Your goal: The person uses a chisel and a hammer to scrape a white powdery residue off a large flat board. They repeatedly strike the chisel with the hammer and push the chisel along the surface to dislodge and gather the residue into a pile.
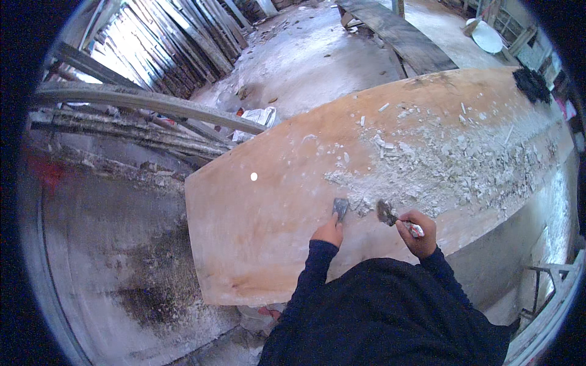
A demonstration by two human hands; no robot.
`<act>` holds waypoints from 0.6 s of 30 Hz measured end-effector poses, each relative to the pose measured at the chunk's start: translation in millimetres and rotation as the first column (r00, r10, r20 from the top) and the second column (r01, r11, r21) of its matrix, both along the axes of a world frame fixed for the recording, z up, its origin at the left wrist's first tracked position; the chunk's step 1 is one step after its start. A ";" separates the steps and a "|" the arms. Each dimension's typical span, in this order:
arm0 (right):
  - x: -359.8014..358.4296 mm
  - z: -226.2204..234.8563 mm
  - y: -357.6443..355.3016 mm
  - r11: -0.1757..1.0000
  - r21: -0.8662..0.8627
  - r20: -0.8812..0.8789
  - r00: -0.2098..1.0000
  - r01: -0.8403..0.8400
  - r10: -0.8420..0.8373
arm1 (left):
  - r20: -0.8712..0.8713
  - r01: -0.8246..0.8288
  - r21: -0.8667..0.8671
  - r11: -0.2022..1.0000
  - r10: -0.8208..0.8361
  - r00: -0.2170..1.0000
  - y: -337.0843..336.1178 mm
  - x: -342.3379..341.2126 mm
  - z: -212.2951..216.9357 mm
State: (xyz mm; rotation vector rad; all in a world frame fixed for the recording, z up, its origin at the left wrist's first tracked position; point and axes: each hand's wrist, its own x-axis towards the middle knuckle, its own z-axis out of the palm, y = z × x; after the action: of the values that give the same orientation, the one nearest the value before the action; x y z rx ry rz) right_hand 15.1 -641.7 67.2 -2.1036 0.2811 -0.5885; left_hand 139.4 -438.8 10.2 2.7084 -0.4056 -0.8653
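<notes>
My left hand point(328, 233) is closed on a small flat grey scraper point(340, 207), its blade resting on or just over the orange-brown board point(244, 232). In my right hand point(422, 235) is a short tool with a dark, worn head point(386, 213), either a brush or a trowel; I cannot tell which. Its pale handle end, marked with red, pokes out of my fist. Right beyond both tools lies a wide heap of whitish flakes and crumbs point(452, 161), spread over the board's right half. A single round white spot point(254, 177) shows on the left half.
A dark tangled bundle point(532, 84) sits at the board's far right corner. Long timber poles point(146, 104) lean at the left, near a white sack point(259, 119). A dark plank point(397, 30) lies beyond the board. At the lower right stands a metal frame point(546, 287).
</notes>
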 end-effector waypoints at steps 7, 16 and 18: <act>6.4 -2.5 1.1 1.000 0.025 0.012 1.000 0.011 -0.012 | 0.085 -0.027 -0.038 0.999 0.030 0.996 -20.2 26.3 -7.3; 24.0 -15.6 25.5 0.950 0.282 -0.126 0.976 -0.137 0.178 | 0.248 0.016 -0.344 0.939 0.074 0.966 21.1 41.3 -27.8; 34.7 -29.9 43.9 0.877 0.422 -0.143 0.938 -0.231 0.316 | 0.175 -0.158 -0.335 0.929 0.226 0.958 45.4 18.7 3.9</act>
State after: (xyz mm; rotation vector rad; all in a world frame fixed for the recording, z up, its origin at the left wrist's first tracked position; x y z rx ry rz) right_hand 49.8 -597.8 37.3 -1.7608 0.1935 -0.1219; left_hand 158.2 -393.3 14.1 2.4891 -0.2846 -0.4171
